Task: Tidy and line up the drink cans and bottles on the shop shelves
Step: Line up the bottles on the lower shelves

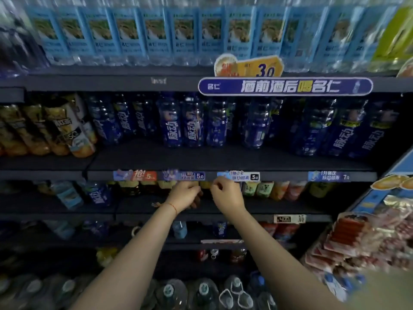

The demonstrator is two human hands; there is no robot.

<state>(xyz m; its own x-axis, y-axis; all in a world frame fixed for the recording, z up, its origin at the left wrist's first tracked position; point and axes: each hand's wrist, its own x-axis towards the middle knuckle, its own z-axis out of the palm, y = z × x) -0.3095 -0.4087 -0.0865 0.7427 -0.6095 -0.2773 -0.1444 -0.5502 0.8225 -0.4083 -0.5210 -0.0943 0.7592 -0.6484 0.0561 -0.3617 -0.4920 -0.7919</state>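
Observation:
Both my hands reach into the third shelf (257, 210), just under the price-tag rail (237, 176). My left hand (184, 194) curls its fingers round a dark bottle (197, 201), mostly hidden behind the hand. My right hand (224, 193) is beside it with curled fingers; whether it holds anything is hidden. Dark tea bottles (134, 189) stand to the left of my hands and green and peach bottles (264, 189) to the right. The view is blurred.
Blue drink bottles (172, 128) fill the shelf above, with orange juice bottles (55, 130) leaning at the left. Water bottles (156, 34) line the top shelf. Large water jugs (201, 291) stand at the bottom. A snack rack (368, 231) juts out on the right.

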